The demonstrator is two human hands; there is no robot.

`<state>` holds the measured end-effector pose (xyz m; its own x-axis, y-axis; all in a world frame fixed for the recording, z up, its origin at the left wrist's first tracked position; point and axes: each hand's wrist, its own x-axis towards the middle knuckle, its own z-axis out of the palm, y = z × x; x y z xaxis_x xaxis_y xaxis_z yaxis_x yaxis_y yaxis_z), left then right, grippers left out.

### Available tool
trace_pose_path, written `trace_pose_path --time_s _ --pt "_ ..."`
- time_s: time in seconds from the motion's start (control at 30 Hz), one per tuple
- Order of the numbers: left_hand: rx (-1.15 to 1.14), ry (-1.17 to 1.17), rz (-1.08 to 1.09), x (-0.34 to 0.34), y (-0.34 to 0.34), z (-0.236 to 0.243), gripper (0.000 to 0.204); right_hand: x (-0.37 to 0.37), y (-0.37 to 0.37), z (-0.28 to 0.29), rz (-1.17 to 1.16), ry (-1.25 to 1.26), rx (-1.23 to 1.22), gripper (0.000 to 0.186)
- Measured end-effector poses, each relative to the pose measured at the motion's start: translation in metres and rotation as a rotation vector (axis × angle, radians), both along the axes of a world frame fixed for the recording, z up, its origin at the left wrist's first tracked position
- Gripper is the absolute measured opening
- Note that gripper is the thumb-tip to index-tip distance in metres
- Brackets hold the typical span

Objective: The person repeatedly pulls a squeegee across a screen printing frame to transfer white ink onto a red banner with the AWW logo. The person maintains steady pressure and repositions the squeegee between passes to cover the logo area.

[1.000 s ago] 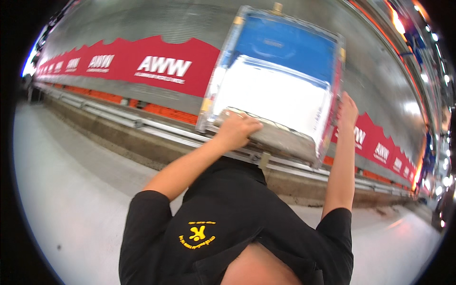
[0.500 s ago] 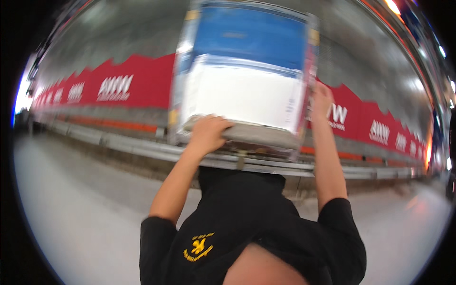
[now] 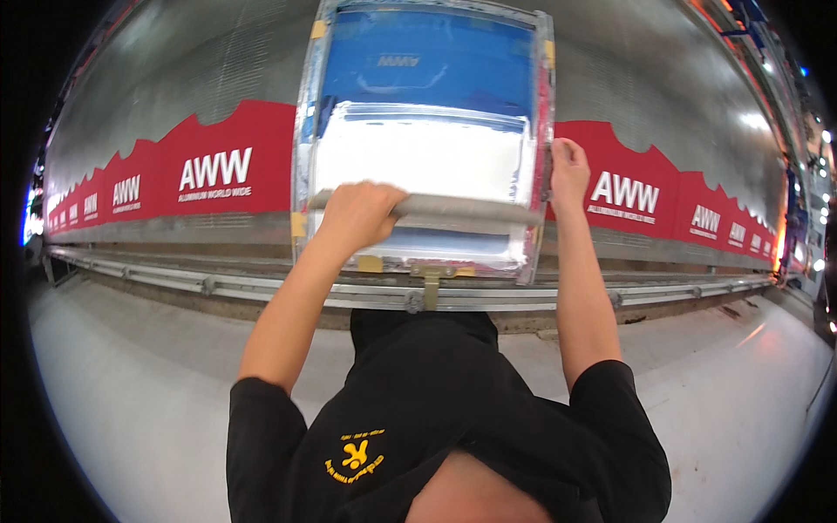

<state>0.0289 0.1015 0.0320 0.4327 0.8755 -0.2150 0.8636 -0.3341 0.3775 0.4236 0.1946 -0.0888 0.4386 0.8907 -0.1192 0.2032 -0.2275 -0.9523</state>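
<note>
A screen-printing frame point(image 3: 302, 148) lies flat in front of me, its mesh blue at the far end. White ink point(image 3: 418, 152) covers the middle of the mesh. Across the near part runs a long grey-brown squeegee point(image 3: 475, 210). Fingers wrapped over its left end, my left hand point(image 3: 362, 212) grips it. A blue strip of mesh streaked with white shows on the near side of the squeegee. My right hand point(image 3: 570, 173) has its fingers curled at the frame's right edge, with the fingertips partly hidden there.
Under the frame stretches a long grey table point(image 3: 235, 87) bearing a row of red printed shapes point(image 3: 218, 166) with white lettering. A metal rail point(image 3: 514, 299) runs along its near edge, with a metal bracket point(image 3: 431, 288) joining the frame there. Pale floor point(image 3: 157, 375) lies on my side.
My left hand has pushed the squeegee away from me, from the frame's near end up over the mesh. My right hand stays at the frame's right edge.
</note>
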Motion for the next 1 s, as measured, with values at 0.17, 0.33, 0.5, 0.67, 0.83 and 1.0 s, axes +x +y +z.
trace_pose_path --time_s 0.17,0.33,0.5,0.67,0.83,1.0 --pt "-0.059 0.059 -0.005 -0.007 0.104 0.008 0.026 -0.020 0.000 0.018 -0.019 -0.166 -0.112 0.035" --pt "-0.050 0.037 0.008 -0.020 0.169 -0.018 0.027 -0.028 -0.003 0.001 -0.020 -0.082 -0.128 0.041" --pt "-0.136 0.114 0.037 -0.048 0.178 -0.010 0.044 -0.030 0.031 0.044 0.185 -0.446 0.120 0.052" --pt "-0.076 0.224 0.090 -0.068 0.179 -0.034 0.054 -0.085 0.088 0.102 0.824 -0.875 -0.072 0.049" --pt "-0.001 0.208 0.123 -0.055 0.163 -0.028 0.053 -0.103 0.077 0.092 0.767 -1.148 -0.202 0.048" --pt "-0.102 0.170 0.186 -0.043 0.066 -0.035 0.051 -0.080 -0.023 0.066 0.782 -1.127 0.014 0.034"
